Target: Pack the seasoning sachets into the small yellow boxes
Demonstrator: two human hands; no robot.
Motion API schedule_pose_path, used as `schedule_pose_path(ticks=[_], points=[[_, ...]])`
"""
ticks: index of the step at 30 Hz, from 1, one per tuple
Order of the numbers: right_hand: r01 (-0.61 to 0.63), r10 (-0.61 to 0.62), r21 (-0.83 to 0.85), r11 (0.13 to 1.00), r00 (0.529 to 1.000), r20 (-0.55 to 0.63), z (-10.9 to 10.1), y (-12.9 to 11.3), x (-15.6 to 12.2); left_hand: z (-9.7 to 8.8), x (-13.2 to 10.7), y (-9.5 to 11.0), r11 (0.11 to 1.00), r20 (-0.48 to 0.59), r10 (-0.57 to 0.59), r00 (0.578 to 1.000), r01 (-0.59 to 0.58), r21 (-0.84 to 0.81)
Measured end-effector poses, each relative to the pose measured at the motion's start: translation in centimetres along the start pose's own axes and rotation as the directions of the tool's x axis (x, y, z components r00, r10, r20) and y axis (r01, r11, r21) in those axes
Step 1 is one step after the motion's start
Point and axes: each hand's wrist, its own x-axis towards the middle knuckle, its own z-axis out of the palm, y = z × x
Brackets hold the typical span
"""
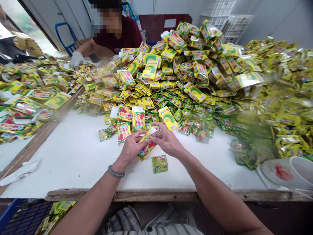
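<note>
My left hand (133,146) is closed around the lower left side of a small yellow candy box (146,151) with watermelon pictures, tilted above the white tabletop. At the box's upper end, where a white flap shows, my right hand (168,139) has its thumb and fingers pinched on the edge. Whether a sachet is between those fingers is hidden. Just below the box lies a green sachet (160,164). Beyond my hands rest a few more boxes, among them an upright-facing one (138,119) with its white flap raised and a yellow one (168,118) to the right.
A tall heap of boxes (171,62) and sachets (190,109) fills the back. More sachets (290,98) pile up at right near a white mug (288,171). A wooden strip (36,137) borders the left pile. Across the table sits a person with a gloved hand (77,60). A blue crate (26,215) stands below left.
</note>
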Motion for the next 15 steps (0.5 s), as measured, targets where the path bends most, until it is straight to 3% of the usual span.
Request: schedule_pose_path(ticks=[3, 4, 6, 9, 15], points=[[0.094, -0.102, -0.039, 0.995, 0.942, -0.321, 0.3, 0.6, 0.4, 0.1, 0.4, -0.1, 0.988, -0.087, 0.127, 0.988, -0.134, -0.074], [0.088, -0.094, -0.032, 0.996, 0.923, -0.374, 0.5, 0.9, 0.6, 0.1, 0.5, -0.1, 0.980, -0.110, 0.169, 0.980, -0.179, -0.088], [0.049, -0.023, 0.068, 0.997, 0.939, -0.342, 1.0, 1.4, 0.8, 0.1, 0.5, -0.2, 0.967, -0.124, 0.228, 0.966, -0.239, -0.084], [-0.018, 0.070, 0.271, 0.962, 0.981, -0.183, 1.9, 2.0, 1.0, -0.3, 0.5, -0.4, 0.968, -0.083, 0.244, 0.966, -0.248, -0.041], [-0.082, 0.118, 0.319, 0.944, 0.988, -0.095, 1.7, 2.0, 0.8, -0.7, 0.3, -0.4, 0.985, 0.044, 0.170, 0.984, -0.170, -0.010]])
